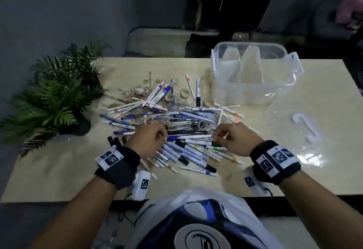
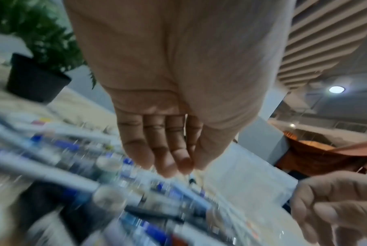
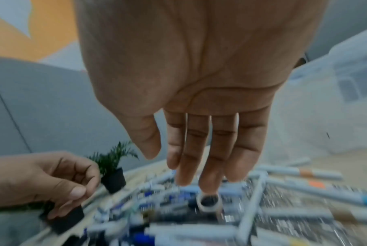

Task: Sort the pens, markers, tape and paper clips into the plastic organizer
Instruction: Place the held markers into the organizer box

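The right hand [image 3: 191,93] hangs palm to the camera, fingers [image 3: 207,158] straight and close together, tips just above a blurred heap of pens [image 3: 199,233] and markers [image 3: 304,193] on the worktop [image 3: 336,163]. A tape roll [image 3: 208,203] lies below the fingertips. At left, the left hand [image 3: 41,183] curls loosely. A potted plant [image 3: 114,171] stands behind.

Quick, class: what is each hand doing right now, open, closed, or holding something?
Left hand: open, fingers loosely curled, holding nothing.
Right hand: open, fingers extended over the pile of pens and markers, holding nothing.
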